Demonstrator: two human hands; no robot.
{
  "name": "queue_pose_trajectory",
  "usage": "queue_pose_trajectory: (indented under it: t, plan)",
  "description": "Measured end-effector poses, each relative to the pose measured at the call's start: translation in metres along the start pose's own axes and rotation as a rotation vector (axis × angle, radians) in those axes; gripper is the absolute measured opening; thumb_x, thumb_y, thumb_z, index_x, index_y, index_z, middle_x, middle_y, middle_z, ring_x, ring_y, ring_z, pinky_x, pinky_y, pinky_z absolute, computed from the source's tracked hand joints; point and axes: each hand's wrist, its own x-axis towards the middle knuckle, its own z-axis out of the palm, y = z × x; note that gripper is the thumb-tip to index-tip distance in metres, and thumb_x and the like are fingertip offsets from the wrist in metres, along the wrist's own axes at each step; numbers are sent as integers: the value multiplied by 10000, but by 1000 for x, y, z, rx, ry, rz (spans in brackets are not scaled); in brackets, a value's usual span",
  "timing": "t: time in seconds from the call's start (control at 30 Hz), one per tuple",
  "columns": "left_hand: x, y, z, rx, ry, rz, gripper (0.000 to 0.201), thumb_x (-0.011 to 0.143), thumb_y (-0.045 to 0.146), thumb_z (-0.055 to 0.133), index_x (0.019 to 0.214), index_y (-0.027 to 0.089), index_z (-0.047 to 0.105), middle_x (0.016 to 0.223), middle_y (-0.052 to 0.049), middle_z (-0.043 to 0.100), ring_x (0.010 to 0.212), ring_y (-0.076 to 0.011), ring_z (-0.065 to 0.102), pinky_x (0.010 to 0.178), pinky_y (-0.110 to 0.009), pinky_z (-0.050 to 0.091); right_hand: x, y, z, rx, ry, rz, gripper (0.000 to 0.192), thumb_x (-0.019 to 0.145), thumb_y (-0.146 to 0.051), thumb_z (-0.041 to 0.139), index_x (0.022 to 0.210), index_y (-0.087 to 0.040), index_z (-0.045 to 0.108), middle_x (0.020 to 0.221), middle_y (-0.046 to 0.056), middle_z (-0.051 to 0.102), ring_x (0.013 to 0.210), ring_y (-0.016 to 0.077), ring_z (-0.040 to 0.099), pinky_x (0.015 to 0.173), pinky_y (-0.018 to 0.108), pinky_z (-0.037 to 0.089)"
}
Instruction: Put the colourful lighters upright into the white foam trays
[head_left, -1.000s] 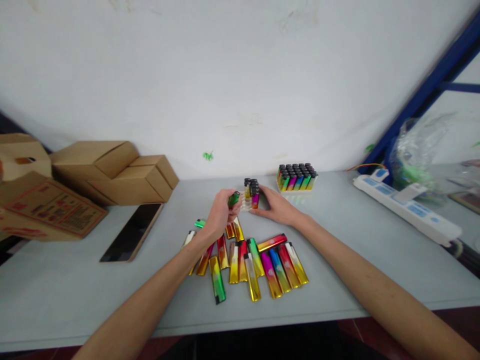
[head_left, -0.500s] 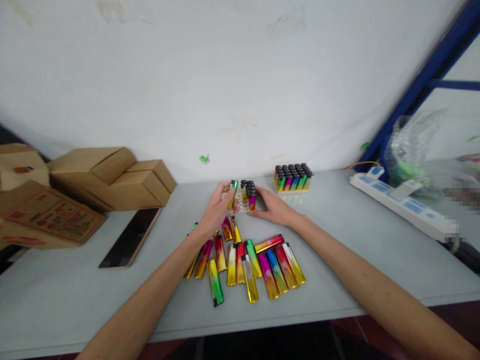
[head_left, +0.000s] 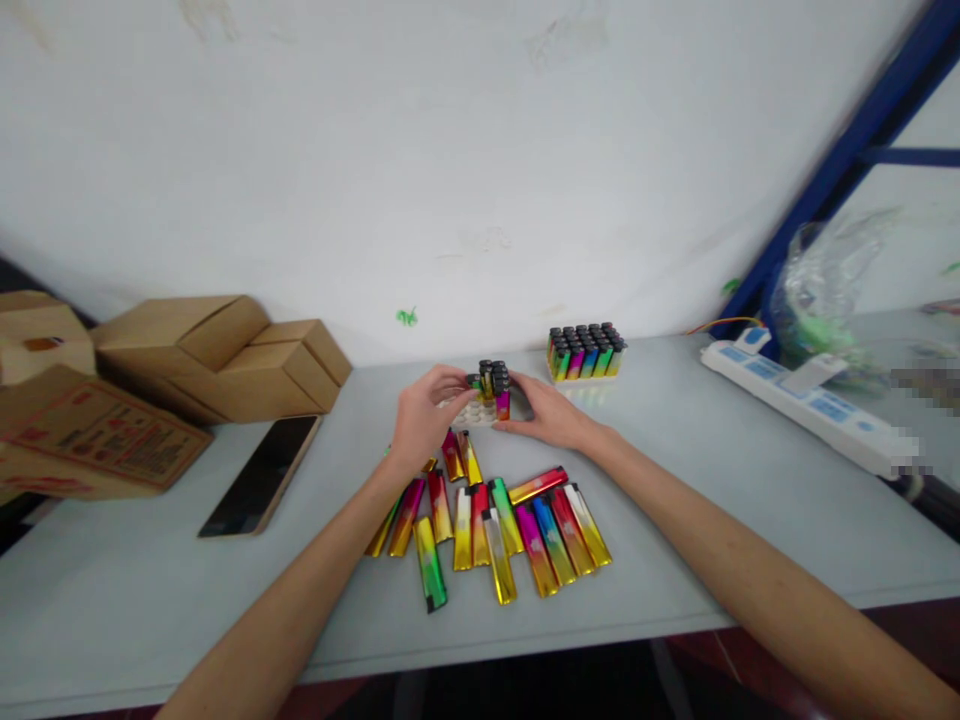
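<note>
Pale grey tabletop [head_left: 150, 600] against a scuffed white wall [head_left: 465, 150], seen from above by a person working with two bare hands. Imagine a clock face centred on a small white socketed tray [head_left: 466, 413], twelve toward the wall.

Left hand [head_left: 429, 408], at nine o'clock: its thumb and fingertips are nearly together, pinching the black-topped upper end of a green lighter [head_left: 477, 385]. That lighter lies at the hand's three o'clock, its long axis roughly upright; the fingers partly cover it, so whether it is seated in a socket cannot be told. The left hand is the nearer one to it, and the tray's open sockets lie on that hand's side.

Right hand [head_left: 546, 408], at three o'clock: curved in a wide C around the tray's right end, thumb by the near corner, fingers behind a cluster of standing lighters [head_left: 502, 396]. It holds no lighter; whether it grips the tray or only rests against it is unclear.

From five to seven o'clock lie loose metallic lighters [head_left: 481, 530], mostly pointing away from the person. At two o'clock stands a filled tray of lighters [head_left: 588, 379]; at three, farther out, a white power strip [head_left: 810, 405]. Between eight and nine is a smartphone [head_left: 260, 477], with cardboard boxes [head_left: 217, 350] beyond.
</note>
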Motion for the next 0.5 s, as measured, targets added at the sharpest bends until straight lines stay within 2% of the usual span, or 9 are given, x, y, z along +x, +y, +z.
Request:
queue_pose_trajectory:
  t: [0.27,0.5]
  plan:
    - [-2,2,6,61,-24,-31,298,760,355,827,966,181,697,893,-56,761,854,-203,739,823,-324,602,0,1,2,32,23,-22,839,852,-482,777,1531,-161,402,1487,219,562,1348,377,571,1126,584,458]
    - [2,-5,9,140,-74,-8,219,787,333,790,934,186,722,888,-66,770,847,-214,738,880,-364,585,0,2,3,21,21,-18,839,855,-512,764,1526,-152,411,1483,218,565,1339,374,577,1127,576,458]
